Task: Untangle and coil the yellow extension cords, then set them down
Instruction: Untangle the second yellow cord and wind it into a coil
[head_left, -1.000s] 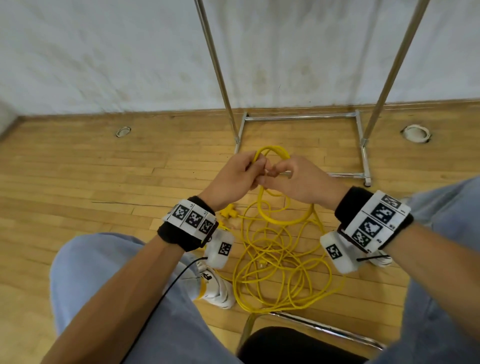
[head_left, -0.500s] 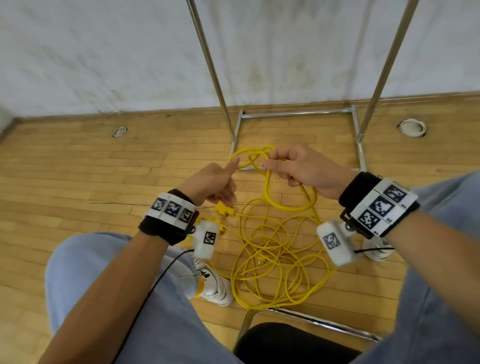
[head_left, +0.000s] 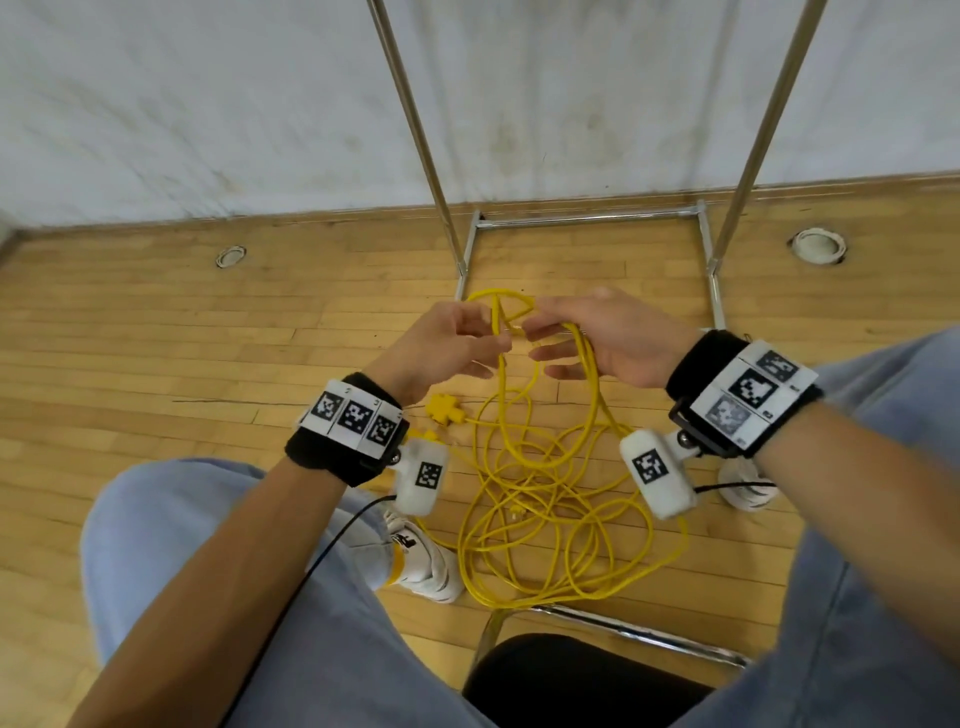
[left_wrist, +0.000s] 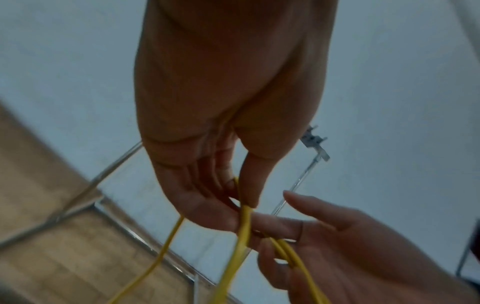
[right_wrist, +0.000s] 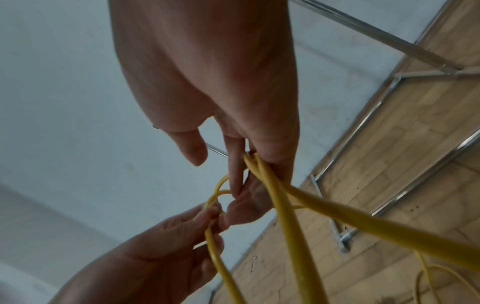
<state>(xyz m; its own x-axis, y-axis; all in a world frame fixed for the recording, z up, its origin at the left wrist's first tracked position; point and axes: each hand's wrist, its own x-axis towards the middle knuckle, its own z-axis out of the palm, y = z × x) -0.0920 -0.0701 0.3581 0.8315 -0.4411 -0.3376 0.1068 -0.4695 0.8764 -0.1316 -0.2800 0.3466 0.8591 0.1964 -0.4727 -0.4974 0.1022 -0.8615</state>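
Wooden floor held the tangled cords; left hand pinched one strand, right hand seemingly gripped two loops.

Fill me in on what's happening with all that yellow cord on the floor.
A seated person is working on a tangle of yellow extension cord. The left hand pinches one strand, while the right hand has a couple of strands running through its grip. The two hands are close together above the pile. Most of the cord lies in loose, overlapping loops on the wooden floor between the person's feet, not yet coiled.
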